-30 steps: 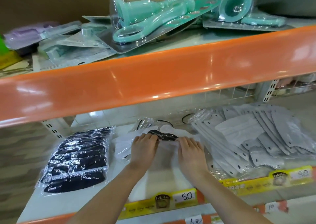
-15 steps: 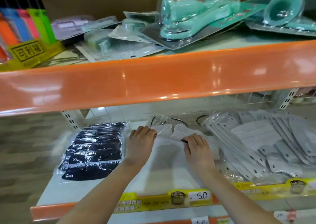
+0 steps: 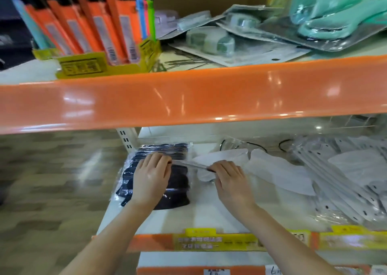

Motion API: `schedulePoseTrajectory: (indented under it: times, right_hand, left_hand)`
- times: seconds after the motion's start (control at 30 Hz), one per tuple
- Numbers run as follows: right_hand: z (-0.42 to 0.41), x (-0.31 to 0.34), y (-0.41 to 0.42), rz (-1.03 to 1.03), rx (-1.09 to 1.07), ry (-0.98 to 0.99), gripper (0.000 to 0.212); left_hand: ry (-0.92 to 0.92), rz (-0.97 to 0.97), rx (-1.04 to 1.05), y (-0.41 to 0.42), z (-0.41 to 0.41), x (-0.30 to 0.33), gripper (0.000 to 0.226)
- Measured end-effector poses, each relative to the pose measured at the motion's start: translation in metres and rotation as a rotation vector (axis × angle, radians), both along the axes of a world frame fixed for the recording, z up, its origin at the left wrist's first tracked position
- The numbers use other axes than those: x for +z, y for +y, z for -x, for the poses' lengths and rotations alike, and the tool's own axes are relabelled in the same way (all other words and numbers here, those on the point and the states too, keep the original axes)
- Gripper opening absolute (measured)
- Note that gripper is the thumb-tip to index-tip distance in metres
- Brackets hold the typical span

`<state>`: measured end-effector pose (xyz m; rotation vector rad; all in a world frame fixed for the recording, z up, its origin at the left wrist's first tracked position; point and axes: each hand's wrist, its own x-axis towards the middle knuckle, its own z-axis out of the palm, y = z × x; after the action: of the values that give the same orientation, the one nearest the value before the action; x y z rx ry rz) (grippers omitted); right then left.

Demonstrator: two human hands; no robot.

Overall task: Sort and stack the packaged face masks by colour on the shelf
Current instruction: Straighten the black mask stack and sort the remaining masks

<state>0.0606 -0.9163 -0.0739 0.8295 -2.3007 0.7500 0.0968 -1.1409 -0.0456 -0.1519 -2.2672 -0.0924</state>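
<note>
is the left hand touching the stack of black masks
Cannot tell. In the head view the left hand overlaps the black mask stack, but it pinches a packet, and motion blur hides any contact.

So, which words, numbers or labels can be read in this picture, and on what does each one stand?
None can be read with certainty.
Yellow display box: dark framed characters, blurred.
Barcode stickers on the orange packs: too small.
Yellow shelf-edge label: printed characters, blurred.
White tag at the bottom edge: handwriting, cut off.

Two bare forearms come from the lower edge of the picture. No sleeve covers them up to that edge. The left hand (image 3: pixel 151 178) and the right hand (image 3: pixel 231 181) wear no glove, ring or watch.
</note>
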Motion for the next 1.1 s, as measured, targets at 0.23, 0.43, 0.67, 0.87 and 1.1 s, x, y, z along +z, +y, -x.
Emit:
schedulePoseTrajectory:
  times: [0.23,0.43,0.67,0.87,1.1]
  right_hand:
    - [-0.023,-0.014,-0.047,-0.040,0.061,-0.132,0.041]
    - [-0.039,-0.024,-0.067,-0.017,0.072,-0.095,0.031]
    - [-0.046,-0.035,-0.075,-0.170,0.022,-0.135,0.026]
    - [-0.057,-0.032,-0.082,-0.215,-0.012,-0.153,0.021]
    - [-0.062,-0.034,-0.080,-0.230,0.052,-0.257,0.033]
  left_hand:
    - [0.014,0.006,0.004,-0.051,-0.038,-0.022,0.014]
    - [-0.022,0.027,-0.016,-0.072,-0.067,-0.036,0.019]
    - [-0.149,0.026,-0.050,-0.088,-0.084,-0.054,0.019]
    - [-0.287,0.016,-0.128,-0.095,-0.085,-0.055,0.010]
    - [-0.429,-0.023,-0.131,-0.095,-0.082,-0.052,0.039]
